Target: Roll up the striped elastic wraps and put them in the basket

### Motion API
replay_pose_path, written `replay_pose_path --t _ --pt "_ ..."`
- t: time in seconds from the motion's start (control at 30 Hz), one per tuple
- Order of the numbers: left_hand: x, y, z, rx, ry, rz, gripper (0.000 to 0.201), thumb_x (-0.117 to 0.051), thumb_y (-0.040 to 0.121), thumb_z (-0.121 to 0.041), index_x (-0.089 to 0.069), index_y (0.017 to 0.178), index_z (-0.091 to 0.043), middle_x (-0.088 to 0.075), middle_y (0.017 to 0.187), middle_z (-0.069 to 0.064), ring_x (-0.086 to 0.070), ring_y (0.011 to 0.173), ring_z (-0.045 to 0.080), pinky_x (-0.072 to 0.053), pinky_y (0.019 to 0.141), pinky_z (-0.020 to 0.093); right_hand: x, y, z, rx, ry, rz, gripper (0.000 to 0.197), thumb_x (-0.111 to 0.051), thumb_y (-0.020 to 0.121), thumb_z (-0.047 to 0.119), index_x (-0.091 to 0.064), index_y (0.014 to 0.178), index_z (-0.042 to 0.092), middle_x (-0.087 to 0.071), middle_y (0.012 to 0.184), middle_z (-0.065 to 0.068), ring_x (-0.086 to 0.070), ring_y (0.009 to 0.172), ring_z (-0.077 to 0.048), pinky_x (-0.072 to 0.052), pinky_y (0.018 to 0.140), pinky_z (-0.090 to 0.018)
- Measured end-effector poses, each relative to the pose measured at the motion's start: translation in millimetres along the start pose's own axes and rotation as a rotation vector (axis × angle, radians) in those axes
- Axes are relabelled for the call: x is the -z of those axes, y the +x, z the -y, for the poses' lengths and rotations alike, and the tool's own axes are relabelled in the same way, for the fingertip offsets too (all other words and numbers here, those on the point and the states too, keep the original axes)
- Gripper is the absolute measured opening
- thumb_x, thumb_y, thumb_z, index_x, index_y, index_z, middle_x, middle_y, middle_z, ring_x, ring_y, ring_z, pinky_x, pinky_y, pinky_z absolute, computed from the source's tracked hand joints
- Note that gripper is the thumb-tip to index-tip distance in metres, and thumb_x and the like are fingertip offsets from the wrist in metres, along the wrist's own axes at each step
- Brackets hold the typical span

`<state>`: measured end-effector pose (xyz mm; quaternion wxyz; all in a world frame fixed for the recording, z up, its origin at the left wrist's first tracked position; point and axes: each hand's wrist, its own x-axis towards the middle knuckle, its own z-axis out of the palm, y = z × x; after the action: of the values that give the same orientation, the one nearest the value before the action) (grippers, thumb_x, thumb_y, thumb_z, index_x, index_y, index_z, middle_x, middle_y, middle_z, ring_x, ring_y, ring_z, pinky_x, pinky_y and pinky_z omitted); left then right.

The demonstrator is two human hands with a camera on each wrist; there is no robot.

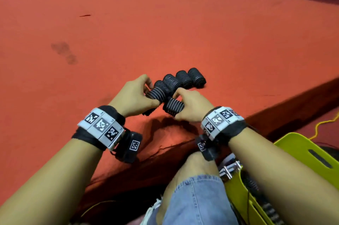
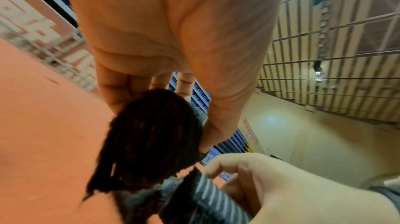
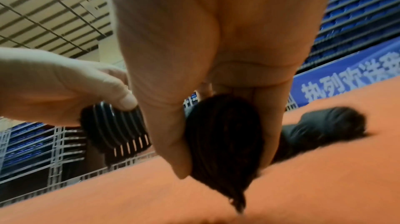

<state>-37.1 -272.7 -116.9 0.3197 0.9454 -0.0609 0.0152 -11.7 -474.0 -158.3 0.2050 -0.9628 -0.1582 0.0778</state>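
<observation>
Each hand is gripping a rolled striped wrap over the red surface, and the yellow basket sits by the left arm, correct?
Not quite: the yellow basket sits by the right arm, as the head view shows. The rest holds: left hand and right hand each grip a rolled wrap.

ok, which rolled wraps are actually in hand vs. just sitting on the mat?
Two nearest: left hand grips one roll, right hand grips another. The row behind lies untouched on the red mat.

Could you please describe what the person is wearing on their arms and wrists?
Both forearms are bare, no sleeves. Each wrist has a black fabric wrap under a white band of square black-and-white coded tags, and a small black camera box below, also tagged. The right band matches.
</observation>
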Motion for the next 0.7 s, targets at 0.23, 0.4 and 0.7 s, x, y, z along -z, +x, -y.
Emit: replay_pose_path --t 0.23,0.4,0.7 --pt "-111 27 -141 -0.508 0.005 0.32 0.042 -0.08 0.069 -0.02 -0.054 0.101 -0.021 -0.059 0.096 -0.002 -0.057 0.08 0.016 -0.042 0.069 0.03 82 -109 -163 -0.381 0.047 -0.17 0.052 -0.086 0.063 0.024 -0.054 0.104 0.023 -0.071 0.083 -0.001 -0.067 0.073 -0.02 -0.055 0.068 -0.035" --pt "-236 16 -218 -0.781 0.133 0.632 0.053 -0.081 0.066 -0.027 -0.06 0.114 -0.019 -0.063 0.107 0.001 -0.058 0.097 0.023 -0.048 0.083 0.037 66 -186 -269 -0.676 0.052 -0.197 0.05 -0.089 0.059 0.025 -0.06 0.098 0.02 -0.064 0.094 -0.003 -0.062 0.09 -0.025 -0.046 0.074 -0.032" --pt "-387 -12 -253 -0.981 0.596 1.089 0.05 -0.083 0.069 -0.035 -0.062 0.112 -0.022 -0.066 0.107 0.003 -0.063 0.097 0.027 -0.054 0.081 0.037 -22 -213 -367 -0.969 0.174 -0.193 0.044 -0.084 0.068 0.021 -0.064 0.105 0.012 -0.067 0.104 -0.01 -0.063 0.1 -0.03 -0.052 0.082 -0.035"
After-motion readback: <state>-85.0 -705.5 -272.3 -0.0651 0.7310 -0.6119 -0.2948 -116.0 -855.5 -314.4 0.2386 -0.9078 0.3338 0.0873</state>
